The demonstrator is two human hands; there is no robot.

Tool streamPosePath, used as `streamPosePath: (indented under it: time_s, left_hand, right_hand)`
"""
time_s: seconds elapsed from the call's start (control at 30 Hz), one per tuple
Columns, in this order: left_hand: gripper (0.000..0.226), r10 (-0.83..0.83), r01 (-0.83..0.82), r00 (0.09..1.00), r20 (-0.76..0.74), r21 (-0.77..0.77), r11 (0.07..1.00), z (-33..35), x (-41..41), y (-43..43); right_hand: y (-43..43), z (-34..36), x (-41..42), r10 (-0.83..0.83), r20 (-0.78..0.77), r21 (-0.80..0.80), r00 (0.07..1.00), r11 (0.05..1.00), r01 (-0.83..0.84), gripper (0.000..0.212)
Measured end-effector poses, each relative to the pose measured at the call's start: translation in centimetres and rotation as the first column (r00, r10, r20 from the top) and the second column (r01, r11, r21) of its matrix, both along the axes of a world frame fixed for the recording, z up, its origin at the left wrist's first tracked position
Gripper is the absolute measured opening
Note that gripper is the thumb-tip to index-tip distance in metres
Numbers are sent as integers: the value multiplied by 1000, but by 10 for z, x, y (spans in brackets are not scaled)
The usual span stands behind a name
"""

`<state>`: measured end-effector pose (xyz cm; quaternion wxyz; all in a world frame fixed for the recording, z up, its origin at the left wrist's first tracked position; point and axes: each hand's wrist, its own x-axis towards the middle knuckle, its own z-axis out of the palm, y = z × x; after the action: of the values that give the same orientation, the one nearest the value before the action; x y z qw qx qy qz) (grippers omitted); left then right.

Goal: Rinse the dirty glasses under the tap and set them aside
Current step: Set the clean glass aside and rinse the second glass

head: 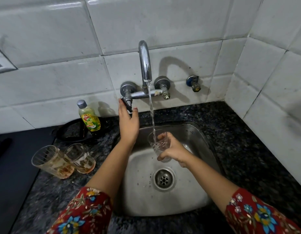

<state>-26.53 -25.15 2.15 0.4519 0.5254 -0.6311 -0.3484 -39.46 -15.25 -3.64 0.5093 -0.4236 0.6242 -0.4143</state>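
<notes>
Water runs from the chrome tap (145, 63) into a clear glass (159, 143) that my right hand (173, 150) grips above the steel sink (193, 132). The glass is tilted with its mouth toward the stream. My left hand (128, 125) reaches up to the tap's dark left lever (126, 104), fingers straight on either side of it and touching it. Two dirty glasses stand on the dark counter left of the sink: a ribbed one (50, 160) and a smoother one (80, 157), both with brownish residue at the bottom.
A yellow dish-soap bottle (89, 116) stands against the tiled wall beside a black round rack (70, 132). A small blue-capped valve (194, 83) juts from the wall right of the tap. The drain (163, 179) sits mid-sink. Granite counter (239, 149) surrounds the sink.
</notes>
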Motion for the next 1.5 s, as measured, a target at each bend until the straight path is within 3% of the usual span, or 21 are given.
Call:
streamPosePath:
  time_s: [0.1, 0.27, 0.4, 0.53, 0.6, 0.67, 0.73, 0.9, 1.23, 1.3, 1.33, 1.4, 1.47, 1.5]
  left_hand:
    - [63, -5, 6, 999, 35, -39, 999, -1, -2, 2]
    - [66, -62, 92, 974, 218, -130, 987, -5, 7, -1]
    - [60, -126, 145, 963, 240, -64, 987, -27, 19, 19]
    - [47, -144, 120, 982, 120, 188, 975, -65, 22, 61]
    - [42, -123, 107, 992, 37, 293, 950, -74, 20, 80]
    - [40, -106, 94, 994, 19, 323, 942, -77, 17, 92]
    - [41, -126, 110, 992, 31, 312, 944, -78, 14, 100]
    - [40, -132, 115, 989, 61, 227, 967, -76, 8, 107]
    - [39, -63, 48, 993, 101, 143, 989, -65, 16, 112]
    - [35, -22, 17, 999, 28, 165, 986, -60, 24, 112]
    - [32, 10, 0, 999, -47, 196, 981, -56, 31, 111]
    - [27, 102, -30, 963, -248, 276, 961, -44, 51, 107]
    - [22, 204, -22, 868, -454, 374, 927, -29, 78, 100]
    - [21, 247, -15, 811, -530, 404, 915, -21, 96, 94]
  right_hand:
    - [-1, 4, 4, 32, 40, -16, 999, 999, -32, 64]
    - [7, 5, 4, 20, 64, 15, 998, 1000, -21, 71]
    - [22, 11, -10, 49, 39, 46, 998, 998, -51, 57]
    - [31, 27, -25, 146, -207, 75, 968, 988, -133, 55]
    - [32, 41, -28, 169, -424, 83, 890, 985, -148, 58]
    - [33, 55, -27, 153, -604, 47, 782, 987, -157, 56]
    - [34, 67, -22, 110, -658, -8, 745, 988, -152, 57]
    - [33, 80, -9, -21, -649, -142, 760, 985, -94, 72]
    - [38, 55, 0, -172, -577, -348, 799, 936, -50, 59]
    - [34, 51, 6, -167, -486, -341, 858, 940, -11, 52]
    - [31, 51, 11, -174, -357, -329, 918, 943, 51, 48]
    - [23, 56, 29, -182, 52, -234, 982, 954, 189, 35]
    - [13, 64, 55, -170, 448, -43, 878, 976, 211, 17]
    - [6, 70, 74, -170, 576, 41, 799, 983, 179, 11]
